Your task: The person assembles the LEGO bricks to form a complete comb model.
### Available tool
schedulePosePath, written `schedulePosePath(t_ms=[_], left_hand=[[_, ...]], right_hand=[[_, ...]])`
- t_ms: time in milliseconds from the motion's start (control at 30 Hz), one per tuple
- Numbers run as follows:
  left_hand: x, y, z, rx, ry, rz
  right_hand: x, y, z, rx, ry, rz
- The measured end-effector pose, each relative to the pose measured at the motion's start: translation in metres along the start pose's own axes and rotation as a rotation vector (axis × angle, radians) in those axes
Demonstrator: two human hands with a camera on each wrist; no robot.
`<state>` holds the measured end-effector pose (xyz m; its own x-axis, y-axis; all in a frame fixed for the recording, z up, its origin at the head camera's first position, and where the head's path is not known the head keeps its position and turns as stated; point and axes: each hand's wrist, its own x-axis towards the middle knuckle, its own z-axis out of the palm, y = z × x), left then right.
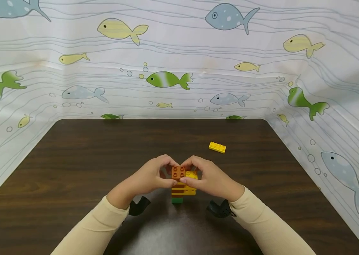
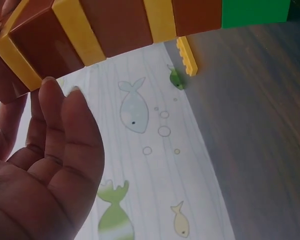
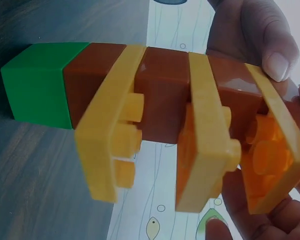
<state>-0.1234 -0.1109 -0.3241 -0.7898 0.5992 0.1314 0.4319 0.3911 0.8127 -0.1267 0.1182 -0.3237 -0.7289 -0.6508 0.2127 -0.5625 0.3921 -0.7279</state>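
A brick tower (image 1: 178, 189) stands upright near the middle of the table, made of toy building bricks. Its base is a green brick (image 3: 37, 87); above it brown bricks (image 2: 124, 27) alternate with thin yellow plates (image 3: 208, 135). In the right wrist view, three of these plates stick out to one side with studs showing. A brown brick (image 1: 178, 173) with studs tops the stack. My left hand (image 1: 150, 176) pinches this top brick from the left, thumb in front and fingers behind. My right hand (image 1: 212, 177) holds it from the right, thumb at its front corner.
A loose yellow plate (image 1: 217, 147) lies on the dark wooden table (image 1: 119, 141), behind and right of the tower. A fish-patterned sheet (image 1: 179, 46) rises around the table's back and sides. Black wrist mounts (image 1: 139, 206) sit below both hands.
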Motion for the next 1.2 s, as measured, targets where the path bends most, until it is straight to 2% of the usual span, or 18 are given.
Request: schedulePosePath(t_ms=[200, 367, 533, 767, 1200], left_hand=[[-0.002, -0.002, 0.002, -0.019, 0.018, -0.014], [-0.002, -0.003, 0.003, -0.04, 0.023, -0.028], [-0.003, -0.004, 0.003, -0.059, 0.026, -0.044], [-0.003, -0.004, 0.004, -0.067, 0.024, -0.05], [-0.001, -0.004, 0.005, -0.068, 0.018, -0.044]], right_hand=[[0.003, 0.005, -0.001, 0.016, 0.022, -0.033], [0.01, 0.018, -0.005, 0.061, 0.078, 0.002], [0.019, 0.038, -0.008, 0.086, 0.137, 0.063], [0.029, 0.067, -0.016, 0.048, 0.194, 0.164], [0.035, 0.114, -0.038, -0.024, 0.218, 0.377]])
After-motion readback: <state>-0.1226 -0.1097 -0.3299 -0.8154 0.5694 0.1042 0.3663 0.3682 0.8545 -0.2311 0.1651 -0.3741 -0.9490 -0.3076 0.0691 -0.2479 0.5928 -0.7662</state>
